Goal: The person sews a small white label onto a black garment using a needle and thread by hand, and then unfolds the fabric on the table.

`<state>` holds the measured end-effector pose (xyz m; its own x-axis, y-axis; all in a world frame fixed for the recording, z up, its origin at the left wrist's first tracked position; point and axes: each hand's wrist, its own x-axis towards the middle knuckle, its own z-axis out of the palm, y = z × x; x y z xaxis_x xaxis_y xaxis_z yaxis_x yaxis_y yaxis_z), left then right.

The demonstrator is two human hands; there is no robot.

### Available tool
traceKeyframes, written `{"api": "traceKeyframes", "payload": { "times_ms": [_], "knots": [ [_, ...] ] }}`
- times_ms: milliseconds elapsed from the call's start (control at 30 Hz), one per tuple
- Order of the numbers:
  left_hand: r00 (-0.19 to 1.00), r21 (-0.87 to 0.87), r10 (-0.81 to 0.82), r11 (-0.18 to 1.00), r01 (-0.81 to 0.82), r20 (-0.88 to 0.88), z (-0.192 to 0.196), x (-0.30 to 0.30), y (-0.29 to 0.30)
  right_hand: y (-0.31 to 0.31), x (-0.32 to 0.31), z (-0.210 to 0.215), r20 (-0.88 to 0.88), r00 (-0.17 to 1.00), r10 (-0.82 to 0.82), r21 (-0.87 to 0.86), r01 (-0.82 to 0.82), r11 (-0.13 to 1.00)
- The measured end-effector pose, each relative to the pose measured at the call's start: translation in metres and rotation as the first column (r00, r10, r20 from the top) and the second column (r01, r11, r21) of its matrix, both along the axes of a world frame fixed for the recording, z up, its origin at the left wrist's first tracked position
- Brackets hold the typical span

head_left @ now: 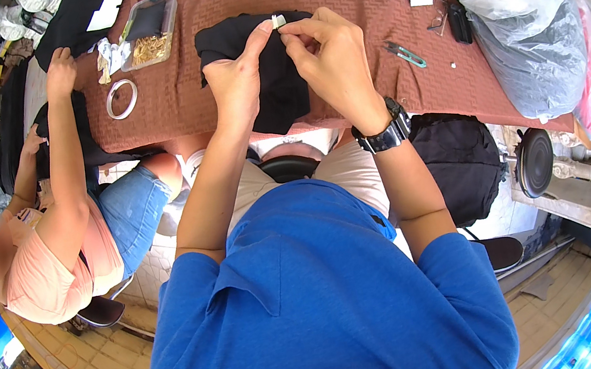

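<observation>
A piece of black cloth is held up at the near edge of the table and hangs down over it. My left hand grips this cloth, its thumb pressed on top beside a small white tag. Close against the tag, my right hand is closed in a pinch, thumb and forefinger together at the cloth. Whatever lies between those fingertips is too small to make out. A black watch is on my right wrist.
Green-handled thread snips lie to the right, near large plastic bags. On the left are a clear box of gold-coloured pieces and a white ring-shaped roll. A co-worker sits at left, hands on black cloth.
</observation>
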<state>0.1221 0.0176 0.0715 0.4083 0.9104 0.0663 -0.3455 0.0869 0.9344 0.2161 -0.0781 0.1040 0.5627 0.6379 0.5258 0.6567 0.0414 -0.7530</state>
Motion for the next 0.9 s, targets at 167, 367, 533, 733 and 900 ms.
{"api": "traceKeyframes", "payload": {
  "times_ms": [167, 367, 533, 733, 900],
  "knots": [
    [0.994, 0.048, 0.041, 0.998, -0.037, -0.102, -0.005, 0.0, 0.003, 0.005, 0.005, 0.003, -0.018, 1.0, 0.007, -0.065, -0.008, 0.998],
    [0.98, 0.146, -0.038, 0.987, 0.067, -0.193, 0.015, -0.007, 0.006, 0.005, 0.032, 0.013, -0.116, 0.99, 0.076, -0.108, -0.088, 0.99],
    [0.861, 0.301, -0.365, 0.827, 0.474, -0.353, 0.035, -0.013, 0.033, 0.046, 0.096, -0.022, -0.441, 0.799, 0.409, 0.096, -0.411, 0.906],
    [0.775, 0.385, -0.343, 0.717, 0.582, -0.531, 0.033, 0.002, 0.069, 0.058, 0.111, -0.034, -0.79, 0.456, 0.409, 0.079, -0.586, 0.806],
    [0.776, 0.727, 0.317, 0.64, 0.25, -0.546, -0.001, 0.009, 0.098, 0.07, 0.1, -0.009, -0.649, 0.567, 0.507, 0.185, -0.528, 0.829]
  ]
}}
